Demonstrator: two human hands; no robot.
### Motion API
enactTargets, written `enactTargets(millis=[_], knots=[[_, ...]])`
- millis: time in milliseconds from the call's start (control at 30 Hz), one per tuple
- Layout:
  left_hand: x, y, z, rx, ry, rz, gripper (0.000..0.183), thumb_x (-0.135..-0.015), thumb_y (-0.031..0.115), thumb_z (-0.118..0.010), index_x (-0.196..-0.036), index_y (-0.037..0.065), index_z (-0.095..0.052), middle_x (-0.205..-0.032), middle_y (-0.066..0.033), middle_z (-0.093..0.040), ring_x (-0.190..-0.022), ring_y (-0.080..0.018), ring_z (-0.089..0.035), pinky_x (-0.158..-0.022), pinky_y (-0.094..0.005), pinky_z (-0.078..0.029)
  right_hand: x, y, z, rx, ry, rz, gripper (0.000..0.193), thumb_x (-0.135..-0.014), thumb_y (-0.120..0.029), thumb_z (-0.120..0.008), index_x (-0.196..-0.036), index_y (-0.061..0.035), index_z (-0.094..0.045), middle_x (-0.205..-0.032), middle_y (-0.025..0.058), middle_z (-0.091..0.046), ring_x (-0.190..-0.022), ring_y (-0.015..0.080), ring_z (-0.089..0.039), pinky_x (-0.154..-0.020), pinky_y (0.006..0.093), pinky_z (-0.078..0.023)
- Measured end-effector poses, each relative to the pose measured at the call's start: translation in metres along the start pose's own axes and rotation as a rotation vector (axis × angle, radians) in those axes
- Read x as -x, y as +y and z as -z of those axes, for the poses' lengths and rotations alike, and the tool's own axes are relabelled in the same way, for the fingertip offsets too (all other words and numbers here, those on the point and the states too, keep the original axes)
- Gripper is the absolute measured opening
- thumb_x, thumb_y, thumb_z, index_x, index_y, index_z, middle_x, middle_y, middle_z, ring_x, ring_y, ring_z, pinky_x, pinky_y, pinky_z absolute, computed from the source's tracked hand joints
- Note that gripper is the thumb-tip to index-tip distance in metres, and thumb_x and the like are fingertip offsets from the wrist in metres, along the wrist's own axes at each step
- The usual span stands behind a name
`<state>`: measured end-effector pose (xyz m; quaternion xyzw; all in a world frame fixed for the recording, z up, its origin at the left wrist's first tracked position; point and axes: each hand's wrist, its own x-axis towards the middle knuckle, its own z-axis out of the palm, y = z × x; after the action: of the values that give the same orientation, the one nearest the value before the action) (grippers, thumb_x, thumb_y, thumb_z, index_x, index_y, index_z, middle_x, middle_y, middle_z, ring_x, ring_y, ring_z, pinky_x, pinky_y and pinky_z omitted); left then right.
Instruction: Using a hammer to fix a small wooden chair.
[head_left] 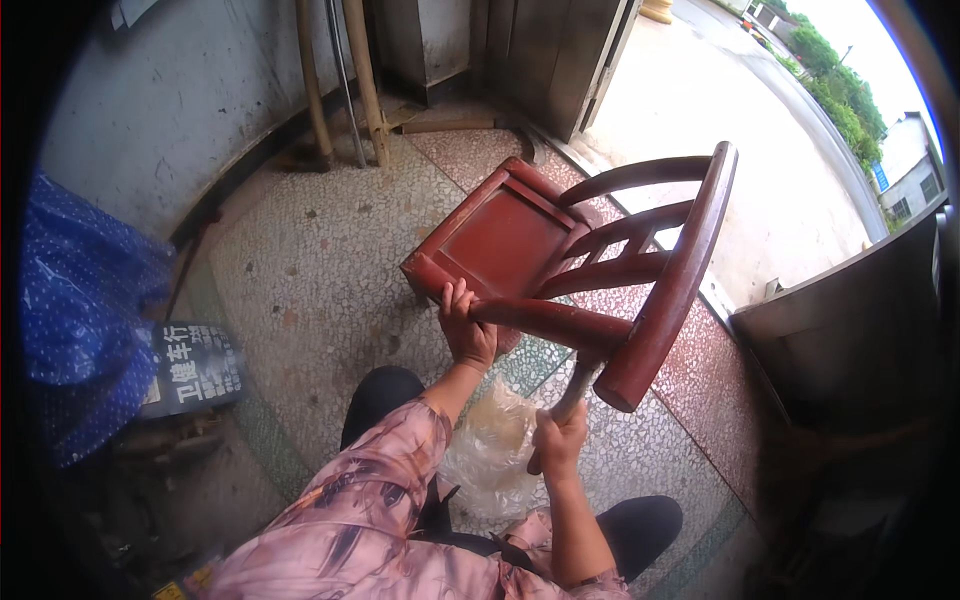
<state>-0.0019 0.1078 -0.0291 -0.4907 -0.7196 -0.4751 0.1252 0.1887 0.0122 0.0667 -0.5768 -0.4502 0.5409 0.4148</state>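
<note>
A dark red wooden chair (510,238) stands in front of me, tilted, with its slatted back toward the right. My left hand (470,328) is closed round the near corner of the chair, where the back post meets the seat. Below the chair's thick top rail, my right hand (562,440) grips a short-handled tool (576,388). The upper end of that tool passes behind the chair back, so its head is hidden. A crumpled clear plastic bag (490,450) lies on the floor between my knees, under both hands.
Wooden poles (366,90) and a thin metal rod (344,90) lean on the far wall. Blue patterned sheeting (85,300) and a dark printed sign (195,368) are at the left. An open doorway with a dark door (545,60) leads outside at the right. Speckled stone covers the floor (310,260).
</note>
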Motion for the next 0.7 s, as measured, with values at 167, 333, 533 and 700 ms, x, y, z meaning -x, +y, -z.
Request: enactTargets(millis=[167,333,533,700], knots=[[-0.001,-0.003,0.0,-0.009,-0.006,-0.004,0.03,-0.092,0.025,-0.052,-0.111,0.003,-0.046,-0.128,-0.0209,-0.051,-0.123,-0.0451,-0.043,-0.103,-0.0505,-0.034,0.002,-0.032,-0.016,-0.339,0.165,0.222,0.015,-0.082,0.001,-0.058,-0.085,-0.0047,-0.045,-0.063,0.0017,-0.05,-0.046,0.0087,-0.05,-0.043,0.0241,-0.042],[-0.001,0.012,-0.004,0.048,0.022,0.018,0.029,-0.091,0.023,-0.052,-0.11,0.003,-0.046,-0.127,-0.0206,-0.052,-0.122,-0.0444,-0.043,-0.103,-0.0507,-0.034,-0.025,0.041,-0.017,0.565,-0.099,0.089,0.027,-0.077,-0.007,-0.058,-0.101,0.0002,-0.051,-0.071,0.0134,-0.058,-0.058,0.0185,-0.06,-0.052,0.0332,-0.046],[0.0,0.0,0.002,0.0,0.037,0.013,0.026,-0.091,0.022,-0.052,-0.109,0.004,-0.048,-0.126,-0.0191,-0.054,-0.124,-0.0419,-0.044,-0.099,-0.0512,-0.035,0.0,-0.025,-0.014,0.08,0.051,0.043,0.012,-0.08,-0.008,-0.062,-0.083,0.0007,-0.054,-0.059,0.0042,-0.055,-0.048,0.0118,-0.054,-0.045,0.0278,-0.043],[-0.001,0.0,0.002,0.001,0.023,0.009,0.026,-0.091,0.021,-0.051,-0.11,0.004,-0.048,-0.127,-0.019,-0.054,-0.124,-0.0414,-0.043,-0.099,-0.0514,-0.034,-0.003,-0.042,-0.008,-0.33,0.172,0.219,0.018,-0.082,0.005,-0.055,-0.083,-0.0056,-0.04,-0.063,0.0038,-0.048,-0.039,0.0105,-0.046,-0.037,0.0228,-0.04]])
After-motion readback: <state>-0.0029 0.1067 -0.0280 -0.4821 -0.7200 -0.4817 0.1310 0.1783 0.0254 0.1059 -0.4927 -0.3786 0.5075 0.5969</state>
